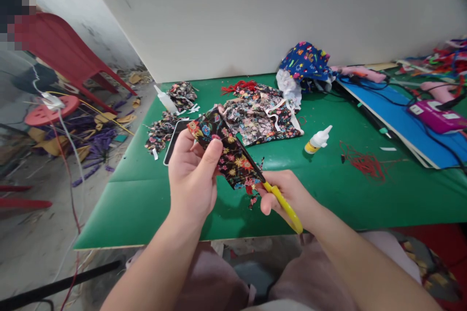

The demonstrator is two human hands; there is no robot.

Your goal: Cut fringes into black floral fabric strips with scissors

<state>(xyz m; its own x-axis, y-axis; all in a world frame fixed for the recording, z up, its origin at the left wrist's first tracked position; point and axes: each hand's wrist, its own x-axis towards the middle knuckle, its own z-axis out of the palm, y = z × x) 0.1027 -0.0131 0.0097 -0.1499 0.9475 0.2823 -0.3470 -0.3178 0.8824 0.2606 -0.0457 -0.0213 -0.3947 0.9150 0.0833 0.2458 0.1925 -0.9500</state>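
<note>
Left hand (pixel 195 172) pinching black floral fabric (pixel 231 153), right hand (pixel 282 194) gripping yellow-handled scissors (pixel 282 204) along its edge, both above green table (pixel 146 218).

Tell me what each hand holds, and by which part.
The left hand holds the floral cloth by its left side; the right hand, the scissors by their handle.

Floral-on-black cloth (pixel 239 158); yellow scissor handles (pixel 286 208); green tabletop (pixel 146 218); multicoloured motifs on blue fabric (pixel 305 62)

A craft workshop: green worktable (pixel 120 209) strewn with fabric scraps (pixel 255 116) and glue bottles (pixel 316 142).
</note>
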